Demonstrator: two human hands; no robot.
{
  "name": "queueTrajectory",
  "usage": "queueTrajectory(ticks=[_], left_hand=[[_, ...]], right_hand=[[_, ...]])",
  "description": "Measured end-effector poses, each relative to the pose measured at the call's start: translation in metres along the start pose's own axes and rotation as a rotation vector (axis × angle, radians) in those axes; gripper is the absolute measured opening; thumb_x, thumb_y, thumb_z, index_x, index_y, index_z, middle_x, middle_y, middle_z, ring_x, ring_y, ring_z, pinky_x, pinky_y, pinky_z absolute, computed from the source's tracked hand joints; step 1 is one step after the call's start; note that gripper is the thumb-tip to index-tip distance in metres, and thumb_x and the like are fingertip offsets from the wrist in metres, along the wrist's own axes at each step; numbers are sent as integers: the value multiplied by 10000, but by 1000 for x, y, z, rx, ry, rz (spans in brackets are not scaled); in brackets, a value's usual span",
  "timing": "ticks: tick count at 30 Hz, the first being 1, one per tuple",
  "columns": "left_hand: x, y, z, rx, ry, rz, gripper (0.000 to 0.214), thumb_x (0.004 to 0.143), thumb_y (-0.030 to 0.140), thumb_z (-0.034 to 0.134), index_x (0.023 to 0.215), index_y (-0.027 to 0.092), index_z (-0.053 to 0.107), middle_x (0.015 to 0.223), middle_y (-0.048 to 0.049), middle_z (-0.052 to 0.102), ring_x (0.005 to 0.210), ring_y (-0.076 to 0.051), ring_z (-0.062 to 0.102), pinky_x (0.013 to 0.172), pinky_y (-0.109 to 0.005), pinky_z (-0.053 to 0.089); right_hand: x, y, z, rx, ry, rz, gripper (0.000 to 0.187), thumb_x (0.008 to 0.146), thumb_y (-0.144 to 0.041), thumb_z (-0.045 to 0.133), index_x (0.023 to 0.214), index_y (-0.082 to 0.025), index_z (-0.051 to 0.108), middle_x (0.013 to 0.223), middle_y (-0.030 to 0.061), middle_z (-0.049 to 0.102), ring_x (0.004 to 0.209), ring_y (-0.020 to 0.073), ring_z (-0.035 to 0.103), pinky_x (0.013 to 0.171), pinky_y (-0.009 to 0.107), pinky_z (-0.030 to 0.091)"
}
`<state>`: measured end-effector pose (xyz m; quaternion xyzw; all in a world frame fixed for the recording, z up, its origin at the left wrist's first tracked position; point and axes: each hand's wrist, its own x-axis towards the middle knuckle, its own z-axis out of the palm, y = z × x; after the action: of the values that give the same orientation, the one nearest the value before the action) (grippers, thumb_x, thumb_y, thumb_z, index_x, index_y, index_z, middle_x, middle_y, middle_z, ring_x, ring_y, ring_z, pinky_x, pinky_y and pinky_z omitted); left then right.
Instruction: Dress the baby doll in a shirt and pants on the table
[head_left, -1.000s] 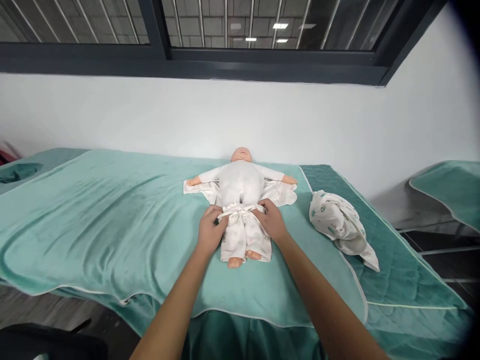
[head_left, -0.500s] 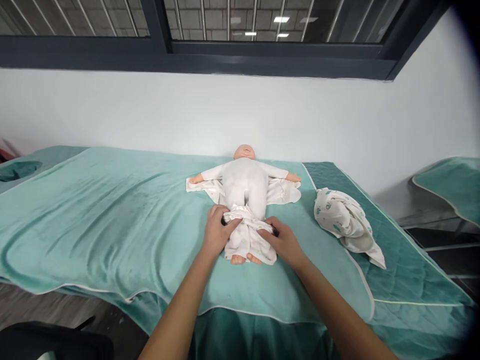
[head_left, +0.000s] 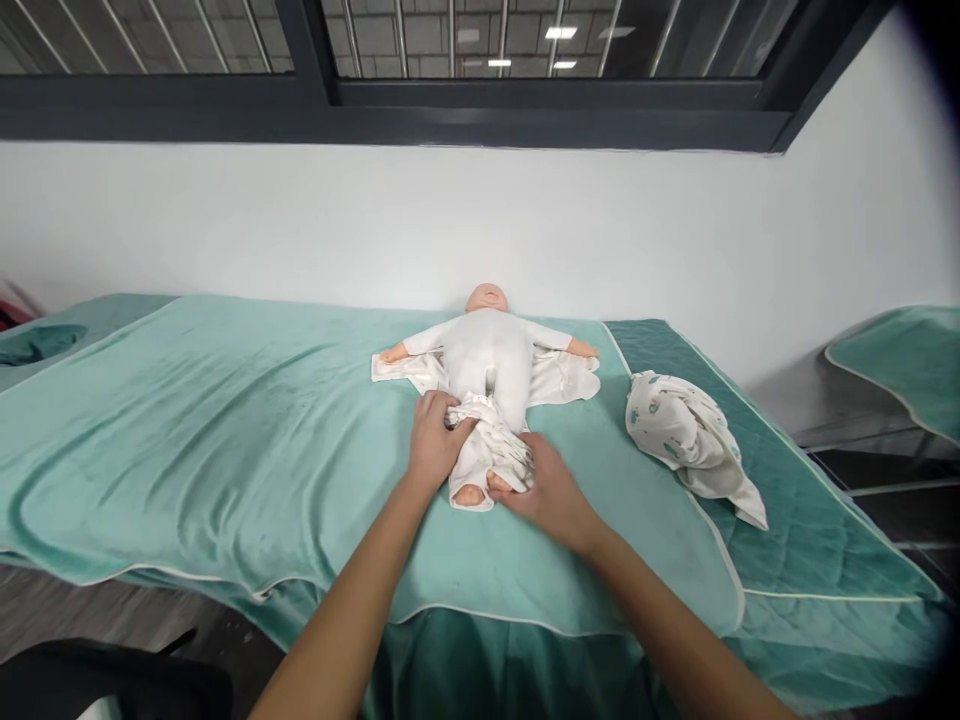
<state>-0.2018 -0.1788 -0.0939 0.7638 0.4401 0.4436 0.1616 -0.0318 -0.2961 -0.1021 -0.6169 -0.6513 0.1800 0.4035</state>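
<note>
A baby doll (head_left: pixel 489 350) with a white cloth body lies on its back, arms spread and feet toward me. Patterned white baby pants (head_left: pixel 480 445) are bunched around its lower legs, and both feet show at the leg openings. My left hand (head_left: pixel 436 435) is closed on the waistband at the left side. My right hand (head_left: pixel 551 490) pinches the gathered fabric of the other leg, its thumb close to the doll's foot. Beneath the doll's arms a white baby shirt (head_left: pixel 564 378) lies spread out.
A light green blanket (head_left: pixel 225 430) covers the bed under the doll. To the right, a crumpled patterned white cloth (head_left: pixel 682 435) rests partly on the darker green quilt (head_left: pixel 817 540). Behind the bed stands a white wall (head_left: pixel 375 220). A black chair (head_left: pixel 112 680) is at lower left.
My right hand has moved down from the waistband to the lower leg of the pants and gathered that fabric upward. My left hand stays at the waistband.
</note>
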Motion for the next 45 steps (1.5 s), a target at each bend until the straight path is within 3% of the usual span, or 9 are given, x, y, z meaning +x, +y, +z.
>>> queueTrajectory(ticks=[3,7,16,23,29,32,34,38,45], left_hand=[[6,3,0,17,-6,-4,124,796,226,666,888,222,583,977,-39,586,1005,-231,517,928,-363,417],[-6,10,-6,-7,-51,7,53,807,230,649,840,212,612,973,-42,595,996,-223,516,920,-355,421],[-37,39,-60,-86,-483,-13,400,904,521,536,668,199,557,695,4,572,756,-176,517,728,-299,394],[-39,63,-96,-267,-795,-195,359,864,539,559,827,194,651,769,19,639,696,-149,532,599,-244,365],[-43,73,-102,-315,-891,-187,369,830,530,603,972,202,695,876,5,698,779,-182,597,670,-257,434],[-49,73,-96,-278,-882,-93,411,757,467,715,1108,258,678,1060,3,716,923,-228,631,778,-287,464],[-54,69,-89,-136,-809,-3,441,727,428,753,1134,284,661,1107,-8,708,967,-253,631,788,-300,452],[-59,59,-76,145,-625,109,286,789,403,701,1030,258,649,971,-44,708,888,-264,629,731,-318,410],[-44,56,-69,233,-478,58,163,847,256,579,996,271,645,861,-45,699,805,-253,628,662,-309,371]], right_hand=[[6,0,-2,-13,-23,104,630,698,-465,794,1200,-234,491,1159,80,645,1092,309,603,917,441,467],[6,-1,-5,-16,-41,179,627,702,-459,787,1211,-230,499,1171,74,665,1084,296,621,885,406,469],[-6,-20,-25,-70,-62,144,329,799,-417,693,1055,-249,572,962,29,727,872,236,684,721,305,445],[-21,-29,-51,-148,-249,31,329,796,-372,664,1096,-244,619,1029,60,744,878,264,695,714,316,464],[-26,-37,-70,-24,-384,57,392,791,-334,666,1175,-272,626,1024,16,746,857,234,683,740,307,484],[-28,-35,-63,-20,-355,68,368,793,-322,664,1158,-282,638,1021,-1,743,868,229,676,752,306,474],[-29,-33,-57,-37,-318,59,345,802,-298,648,1146,-284,640,1023,-2,741,872,227,675,751,301,461],[-30,-33,-46,-140,-219,32,258,849,-312,602,1101,-273,640,963,13,738,818,224,668,709,294,426],[-14,-36,-33,-417,-88,-32,151,848,-254,580,994,-227,609,938,58,720,871,246,649,726,304,356]])
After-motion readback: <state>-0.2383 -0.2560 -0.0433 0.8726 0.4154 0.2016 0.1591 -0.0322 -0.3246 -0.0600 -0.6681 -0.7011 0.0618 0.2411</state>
